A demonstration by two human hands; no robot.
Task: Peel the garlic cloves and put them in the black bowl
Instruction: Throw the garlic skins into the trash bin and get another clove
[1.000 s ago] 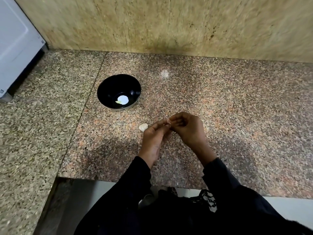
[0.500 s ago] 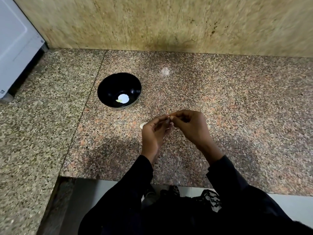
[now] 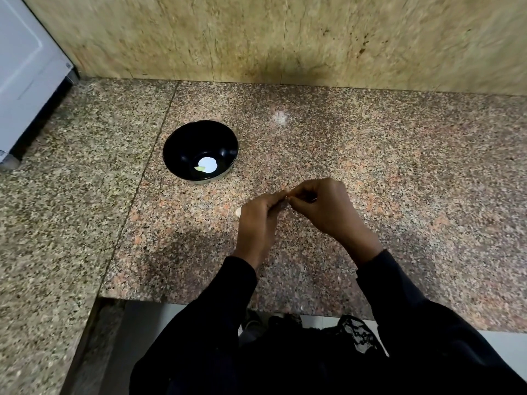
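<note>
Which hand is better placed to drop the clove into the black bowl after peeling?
Probably the left hand: the black bowl lies on its side, and its path is free. The right hand would cross over the left.

Black bowl [image 3: 182, 143] sits upright on the counter, at ten o'clock from centre, one pale peeled clove [image 3: 200, 168] inside. Another garlic clove [image 3: 238, 212] peeks out at its five o'clock, possibly unpeeled.
</note>
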